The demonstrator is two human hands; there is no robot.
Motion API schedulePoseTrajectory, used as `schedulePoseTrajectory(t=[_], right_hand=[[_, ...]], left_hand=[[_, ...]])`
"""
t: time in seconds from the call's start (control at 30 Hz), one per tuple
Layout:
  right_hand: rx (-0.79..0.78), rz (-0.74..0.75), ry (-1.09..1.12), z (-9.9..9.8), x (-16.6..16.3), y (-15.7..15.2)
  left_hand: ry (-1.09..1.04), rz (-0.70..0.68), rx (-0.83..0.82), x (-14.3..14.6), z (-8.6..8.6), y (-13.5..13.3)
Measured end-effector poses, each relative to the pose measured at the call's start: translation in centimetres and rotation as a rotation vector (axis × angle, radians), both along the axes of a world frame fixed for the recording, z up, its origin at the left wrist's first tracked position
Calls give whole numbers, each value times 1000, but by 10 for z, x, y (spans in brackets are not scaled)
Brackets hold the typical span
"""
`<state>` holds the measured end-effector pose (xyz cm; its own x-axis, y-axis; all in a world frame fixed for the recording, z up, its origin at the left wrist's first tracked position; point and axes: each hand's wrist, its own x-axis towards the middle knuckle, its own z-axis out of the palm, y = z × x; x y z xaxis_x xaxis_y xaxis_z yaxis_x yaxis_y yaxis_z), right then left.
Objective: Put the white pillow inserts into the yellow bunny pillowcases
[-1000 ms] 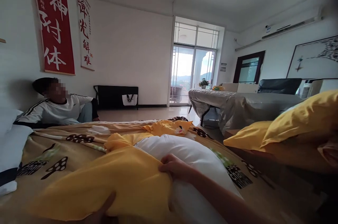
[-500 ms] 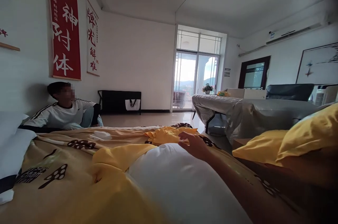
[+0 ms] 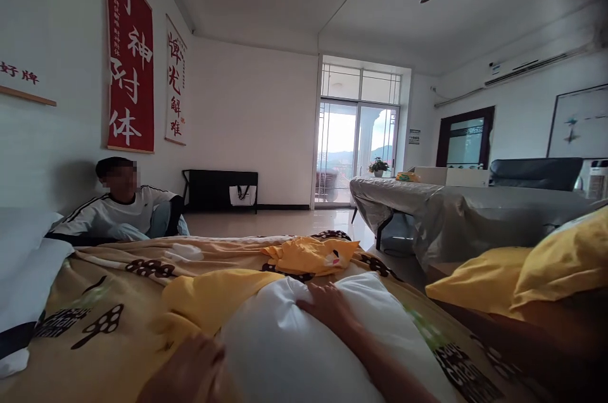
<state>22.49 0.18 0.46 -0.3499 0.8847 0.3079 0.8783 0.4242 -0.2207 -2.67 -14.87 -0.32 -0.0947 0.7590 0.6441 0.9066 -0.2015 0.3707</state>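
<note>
A plump white pillow [image 3: 266,352] lies on the patterned bed cover, with a yellow pillowcase [image 3: 218,286] bunched along its far left side. My right hand [image 3: 330,308] is closed on the top of the pillow, and its fingers crease the white cloth. At the bottom, my left hand [image 3: 187,368] is blurred, its fingers curled at the edge of the yellow cloth beside the pillow. Beyond the pillow lies another yellow cloth [image 3: 308,254] with a small printed face, crumpled on the bed cover.
The brown patterned bed cover [image 3: 95,289] spreads beneath everything. Yellow pillows [image 3: 560,263] rest at the right, white bedding [image 3: 28,263] at the left. Past the bed, a person [image 3: 128,206] sits by the wall. A plastic-covered table [image 3: 456,200] stands at the back right.
My right hand has come down from above the pillow and now grips it, denting its top. My left hand has entered at the bottom. The view has tilted slightly up and left.
</note>
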Motion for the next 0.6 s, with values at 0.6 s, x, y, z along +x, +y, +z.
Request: schedulePoseTrajectory(t=[0.6], right_hand=[[941,453,-76,62,2,-106]], left_hand=[[418,-88,-131,131,146,85]])
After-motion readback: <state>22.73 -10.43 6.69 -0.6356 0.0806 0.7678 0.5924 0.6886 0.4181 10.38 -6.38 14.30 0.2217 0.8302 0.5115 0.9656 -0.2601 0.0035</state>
